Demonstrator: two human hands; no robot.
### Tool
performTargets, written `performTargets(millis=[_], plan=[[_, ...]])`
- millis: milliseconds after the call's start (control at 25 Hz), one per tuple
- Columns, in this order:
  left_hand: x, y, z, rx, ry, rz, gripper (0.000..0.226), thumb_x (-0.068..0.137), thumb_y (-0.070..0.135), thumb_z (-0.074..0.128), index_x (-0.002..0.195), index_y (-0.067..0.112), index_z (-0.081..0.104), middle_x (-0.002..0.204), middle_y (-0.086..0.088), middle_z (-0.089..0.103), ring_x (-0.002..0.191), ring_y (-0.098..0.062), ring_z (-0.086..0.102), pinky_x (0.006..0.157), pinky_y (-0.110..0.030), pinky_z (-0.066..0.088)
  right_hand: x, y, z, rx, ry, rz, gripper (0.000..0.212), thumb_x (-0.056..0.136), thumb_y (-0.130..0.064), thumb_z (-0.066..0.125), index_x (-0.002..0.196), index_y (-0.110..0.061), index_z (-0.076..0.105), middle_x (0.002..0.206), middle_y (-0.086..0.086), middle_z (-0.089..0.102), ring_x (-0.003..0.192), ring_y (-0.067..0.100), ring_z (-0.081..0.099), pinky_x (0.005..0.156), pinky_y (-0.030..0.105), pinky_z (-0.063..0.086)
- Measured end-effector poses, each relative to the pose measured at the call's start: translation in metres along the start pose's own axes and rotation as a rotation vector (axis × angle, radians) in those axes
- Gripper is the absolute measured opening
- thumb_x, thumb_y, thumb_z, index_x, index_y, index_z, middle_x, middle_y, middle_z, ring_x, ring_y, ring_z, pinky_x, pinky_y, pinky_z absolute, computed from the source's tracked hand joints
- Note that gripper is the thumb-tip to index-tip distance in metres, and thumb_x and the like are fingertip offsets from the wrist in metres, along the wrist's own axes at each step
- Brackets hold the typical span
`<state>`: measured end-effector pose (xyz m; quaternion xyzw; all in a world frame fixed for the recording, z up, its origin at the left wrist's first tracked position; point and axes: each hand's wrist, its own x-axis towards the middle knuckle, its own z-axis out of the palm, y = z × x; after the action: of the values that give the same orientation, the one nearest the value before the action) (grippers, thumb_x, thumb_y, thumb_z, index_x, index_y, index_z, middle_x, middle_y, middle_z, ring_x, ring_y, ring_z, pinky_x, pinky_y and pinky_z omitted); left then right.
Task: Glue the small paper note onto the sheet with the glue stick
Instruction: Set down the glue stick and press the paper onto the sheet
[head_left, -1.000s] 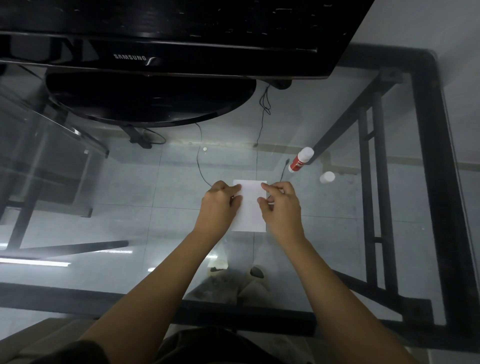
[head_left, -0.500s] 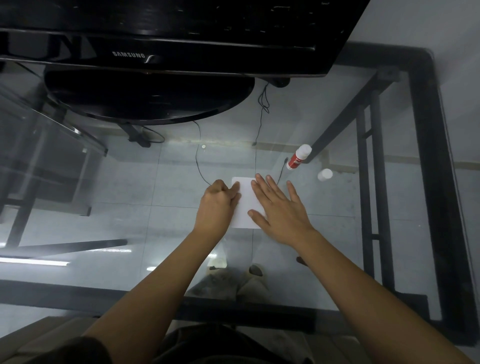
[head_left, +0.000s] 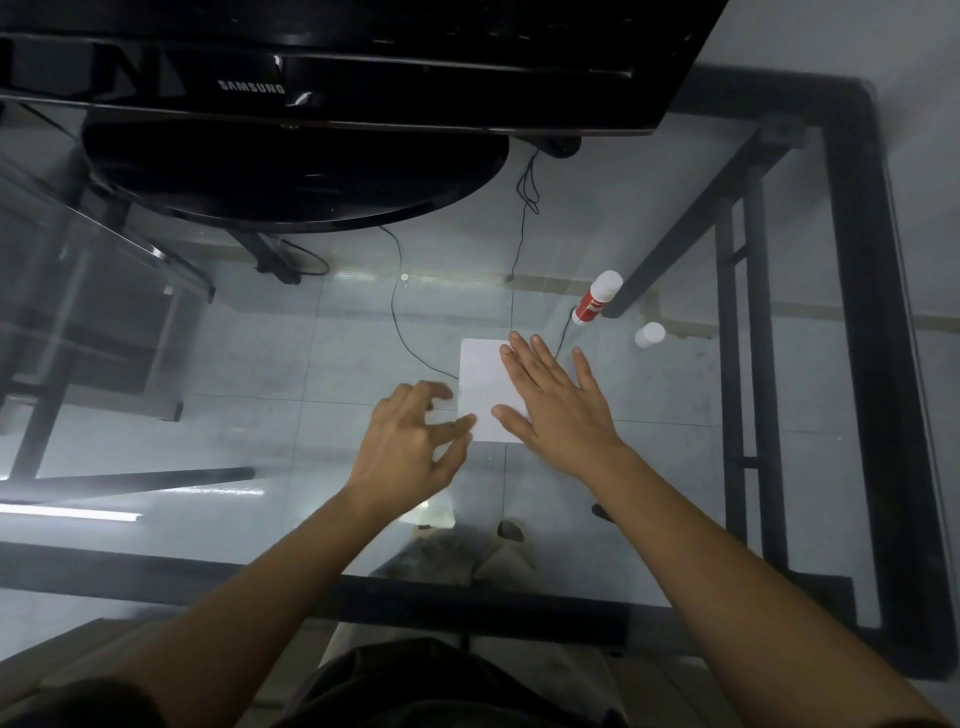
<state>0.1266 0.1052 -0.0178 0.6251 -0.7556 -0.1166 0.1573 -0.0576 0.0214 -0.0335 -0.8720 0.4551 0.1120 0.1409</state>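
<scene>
A white paper sheet lies flat on the glass table. My right hand rests flat on the sheet's right half with fingers spread. My left hand hovers just left of the sheet, fingers curled and apart, with its fingertips near the sheet's lower left edge. The small note cannot be told apart from the sheet; my right hand hides that area. A red and white glue stick stands uncapped behind the sheet to the right. Its white cap lies further right.
A black monitor with an oval base stands at the back. Thin black cables run from it toward the sheet. The table's black frame borders the right and near edges. My feet show through the glass.
My left hand has let go of the sheet's left edge and drawn back toward me. My right hand went from pinching the sheet's top to pressing flat on it.
</scene>
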Motion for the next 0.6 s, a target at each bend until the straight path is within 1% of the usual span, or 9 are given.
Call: performTargets(millis=[40, 80, 120, 160, 200, 280, 440, 520, 600], plan=[[0.009, -0.003, -0.002, -0.050, -0.015, 0.018, 0.032, 0.088, 0.031, 0.055, 0.115, 0.016, 0.065, 0.119, -0.017, 0.063, 0.107, -0.031, 0.058, 0.085, -0.042, 0.047, 0.000, 0.000, -0.001, 0.008, -0.001, -0.004, 0.069, 0.090, -0.060, 0.015, 0.143, -0.023, -0.010, 0.154, -0.003, -0.011, 0.132, 0.011, -0.024, 0.106, 0.042, -0.014], [0.019, -0.007, -0.003, -0.070, -0.073, 0.015, 0.041, 0.093, 0.034, 0.045, 0.128, 0.014, 0.053, 0.134, -0.016, 0.053, 0.124, -0.030, 0.046, 0.097, -0.044, 0.041, -0.001, -0.001, -0.001, 0.015, 0.000, -0.008, 0.068, 0.091, -0.059, 0.016, 0.143, -0.023, -0.009, 0.155, -0.003, -0.011, 0.134, 0.011, -0.023, 0.106, 0.041, -0.014], [0.029, -0.011, -0.002, -0.042, -0.162, 0.000, 0.049, 0.097, 0.038, 0.034, 0.139, 0.012, 0.036, 0.146, -0.013, 0.038, 0.137, -0.026, 0.027, 0.107, -0.045, 0.029, -0.001, -0.002, -0.001, 0.019, 0.006, -0.008, 0.068, 0.091, -0.058, 0.017, 0.143, -0.022, -0.009, 0.155, -0.003, -0.010, 0.135, 0.011, -0.020, 0.107, 0.041, -0.014], [0.037, -0.015, 0.000, 0.039, -0.260, -0.006, 0.058, 0.097, 0.045, 0.023, 0.144, 0.013, 0.018, 0.153, -0.009, 0.021, 0.141, -0.021, 0.007, 0.114, -0.044, 0.016, -0.001, -0.002, -0.002, 0.018, 0.009, -0.005, 0.068, 0.091, -0.058, 0.017, 0.143, -0.022, -0.009, 0.155, -0.003, -0.010, 0.137, 0.012, -0.018, 0.107, 0.041, -0.014], [0.042, -0.017, 0.003, 0.146, -0.340, 0.006, 0.064, 0.094, 0.052, 0.012, 0.145, 0.014, 0.003, 0.155, -0.006, 0.007, 0.139, -0.017, -0.009, 0.115, -0.041, 0.002, -0.001, -0.002, -0.002, 0.013, 0.009, -0.001, 0.069, 0.091, -0.058, 0.017, 0.143, -0.022, -0.009, 0.155, -0.003, -0.010, 0.139, 0.013, -0.015, 0.107, 0.041, -0.014], [0.040, -0.022, 0.008, 0.303, -0.421, 0.057, 0.071, 0.088, 0.060, 0.000, 0.144, 0.017, -0.012, 0.154, -0.002, -0.010, 0.134, -0.015, -0.026, 0.111, -0.037, -0.014, 0.000, -0.002, -0.003, 0.004, 0.009, 0.001, 0.070, 0.090, -0.059, 0.017, 0.143, -0.021, -0.010, 0.155, -0.002, -0.009, 0.140, 0.015, -0.013, 0.106, 0.042, -0.014], [0.018, -0.021, 0.009, 0.332, -0.462, 0.131, 0.073, 0.084, 0.065, -0.006, 0.141, 0.022, -0.020, 0.150, 0.003, -0.019, 0.133, -0.012, -0.032, 0.105, -0.036, -0.025, 0.000, -0.001, -0.002, 0.005, 0.006, -0.002, 0.070, 0.091, -0.058, 0.017, 0.143, -0.021, -0.009, 0.155, -0.002, -0.009, 0.140, 0.015, -0.013, 0.105, 0.042, -0.015], [0.003, -0.023, 0.007, 0.323, -0.486, 0.200, 0.072, 0.085, 0.064, -0.004, 0.142, 0.023, -0.018, 0.151, 0.004, -0.018, 0.135, -0.014, -0.028, 0.106, -0.038, -0.023, 0.000, 0.001, -0.001, 0.007, 0.009, -0.004, 0.069, 0.091, -0.058, 0.017, 0.143, -0.021, -0.009, 0.155, -0.002, -0.009, 0.140, 0.015, -0.014, 0.105, 0.041, -0.015], [-0.008, -0.027, 0.000, 0.303, -0.504, 0.299, 0.071, 0.088, 0.062, 0.000, 0.145, 0.022, -0.009, 0.153, 0.002, -0.011, 0.139, -0.017, -0.019, 0.109, -0.042, -0.017, 0.001, 0.001, -0.001, 0.007, 0.005, -0.009, 0.070, 0.091, -0.058, 0.017, 0.143, -0.021, -0.009, 0.155, -0.001, -0.009, 0.140, 0.015, -0.014, 0.106, 0.041, -0.015]])
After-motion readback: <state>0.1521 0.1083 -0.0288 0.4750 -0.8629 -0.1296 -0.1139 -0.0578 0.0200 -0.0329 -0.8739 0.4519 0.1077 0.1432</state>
